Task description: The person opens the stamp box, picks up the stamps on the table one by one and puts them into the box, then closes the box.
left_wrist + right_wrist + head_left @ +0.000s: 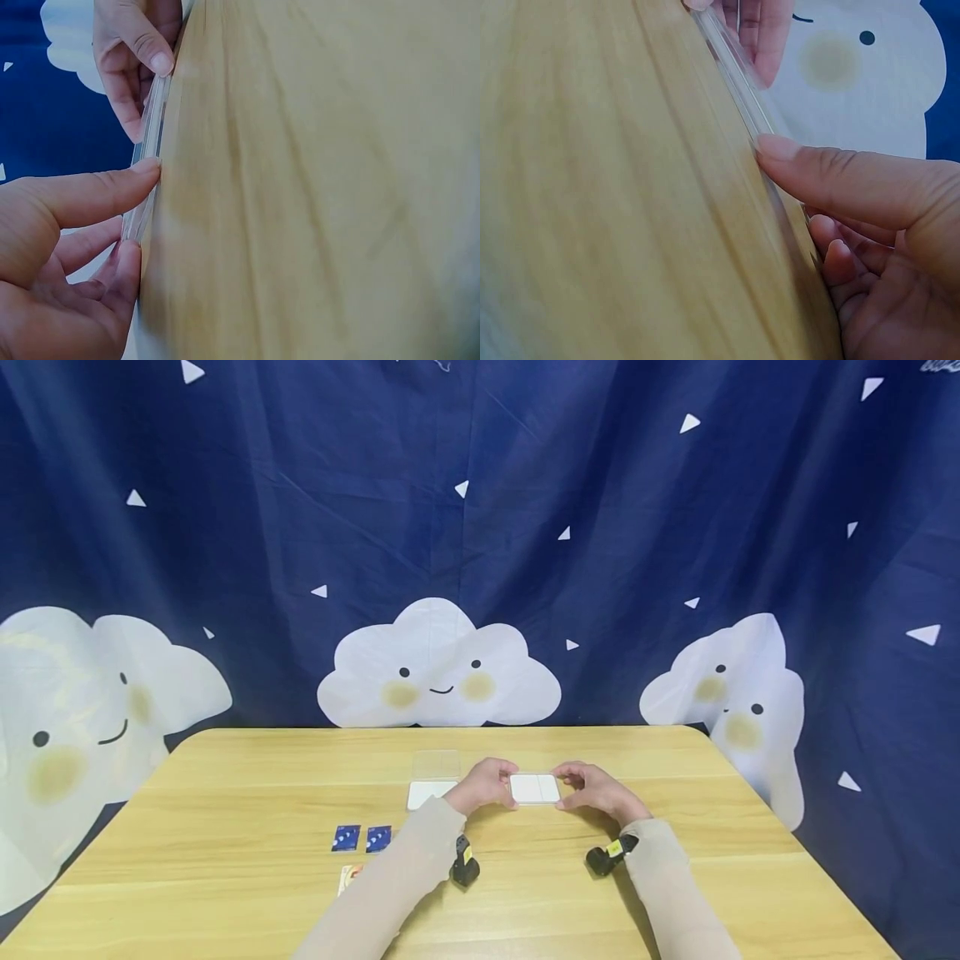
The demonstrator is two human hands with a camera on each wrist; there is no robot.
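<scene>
Between both hands is a thin, flat rectangular clear plastic case (534,788), white on its face, with a line across it. My left hand (486,783) pinches its left end between thumb and fingers. At the opposite end my right hand (600,789) pinches it in the same way. Seen edge-on in the left wrist view, the case (154,120) shows transparent layered sides. The right wrist view shows my right thumb (780,147) on its near edge. Whether the case touches the table I cannot tell.
Left of my left hand lies a white rectangular piece (424,792), partly covered by the hand, with a clear plastic piece (436,764) behind it. Nearer are a blue card (346,837), a second blue card (378,838) and a partly hidden printed card (348,877) on the wooden table (247,810).
</scene>
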